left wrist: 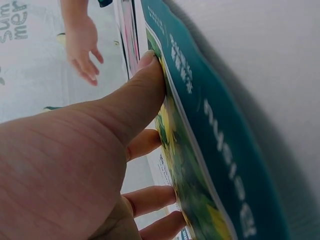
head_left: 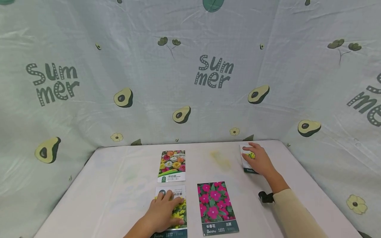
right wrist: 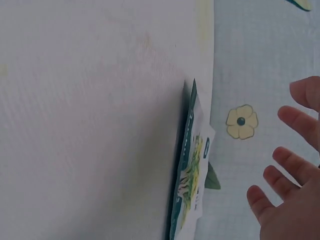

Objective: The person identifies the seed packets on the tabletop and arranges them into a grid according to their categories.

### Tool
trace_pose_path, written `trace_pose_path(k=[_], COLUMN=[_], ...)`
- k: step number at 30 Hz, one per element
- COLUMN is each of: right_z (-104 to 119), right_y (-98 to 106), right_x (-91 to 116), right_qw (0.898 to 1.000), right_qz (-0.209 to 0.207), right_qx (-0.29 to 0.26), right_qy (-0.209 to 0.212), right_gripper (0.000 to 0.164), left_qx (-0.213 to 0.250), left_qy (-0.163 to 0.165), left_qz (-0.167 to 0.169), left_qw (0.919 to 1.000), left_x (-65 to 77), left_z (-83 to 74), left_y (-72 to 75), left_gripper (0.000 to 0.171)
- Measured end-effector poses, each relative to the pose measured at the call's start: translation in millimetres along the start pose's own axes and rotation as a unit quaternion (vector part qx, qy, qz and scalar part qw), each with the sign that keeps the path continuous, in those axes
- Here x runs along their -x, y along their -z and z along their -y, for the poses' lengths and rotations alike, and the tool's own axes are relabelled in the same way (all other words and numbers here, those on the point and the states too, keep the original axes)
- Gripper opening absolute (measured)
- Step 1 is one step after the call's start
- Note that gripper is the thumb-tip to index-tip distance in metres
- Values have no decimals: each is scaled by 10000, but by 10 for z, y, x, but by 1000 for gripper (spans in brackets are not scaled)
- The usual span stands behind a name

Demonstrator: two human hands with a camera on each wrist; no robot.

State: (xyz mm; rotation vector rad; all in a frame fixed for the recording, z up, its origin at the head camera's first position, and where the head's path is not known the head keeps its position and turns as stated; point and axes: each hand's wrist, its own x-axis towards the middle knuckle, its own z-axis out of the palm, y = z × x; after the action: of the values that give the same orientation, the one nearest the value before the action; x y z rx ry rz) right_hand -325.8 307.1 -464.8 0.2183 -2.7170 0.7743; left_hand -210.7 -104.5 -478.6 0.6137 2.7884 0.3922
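My left hand (head_left: 160,213) rests with spread fingers on a seed packet (head_left: 182,211) printed with yellow flowers, at the table's near edge. The left wrist view shows its thumb and fingertips touching the face of that packet (left wrist: 187,165), which has a teal band. At the far right, my right hand (head_left: 259,161) is over another seed packet (head_left: 245,162), white with yellow flowers and a dark green band. In the right wrist view the fingers of this hand (right wrist: 290,185) are spread apart and hold nothing, with a gap to the packet (right wrist: 192,170).
Beyond the left hand lies a packet with multicoloured flowers (head_left: 172,165). A packet with pink flowers (head_left: 215,205) lies between the hands, slightly turned. All are on a white-covered table (head_left: 125,178). A printed cloth (head_left: 148,76) hangs behind and at the sides.
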Motion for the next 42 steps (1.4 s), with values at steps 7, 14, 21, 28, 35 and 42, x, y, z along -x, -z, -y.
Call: trace_pose_path(k=[7,14,21,28,35,42], right_z=[-153,-232,-272,-345,-345,-357], right_y=[8,-13,-49,-124,-165,-184], right_x=[-108,-180,-262,-297,-325,-377], right_qw=[9955,9873,9802,9726,9737,9719], right_qz=[764,1234,1442,1676,1586,1543], right_qx=[488,704,930,1020,1109,1248], right_qy=[-285,-707,-987,-1244,-1201,-1269], right_gripper=[46,51,51,54,55,55], left_qx=[-33,-57,-11,29,48,37], left_qy=[1,-8,2,18,-23,12], left_qz=[-6,26,6,43,17,23], left_qw=[10000,10000,10000,10000,10000,10000], left_x=[-20,-36,-51,-54,-62,-64], left_z=[1,-2,35,51,73,80], left_y=[15,25,19,28,27,36], left_gripper=[65,66,65,67,67,67])
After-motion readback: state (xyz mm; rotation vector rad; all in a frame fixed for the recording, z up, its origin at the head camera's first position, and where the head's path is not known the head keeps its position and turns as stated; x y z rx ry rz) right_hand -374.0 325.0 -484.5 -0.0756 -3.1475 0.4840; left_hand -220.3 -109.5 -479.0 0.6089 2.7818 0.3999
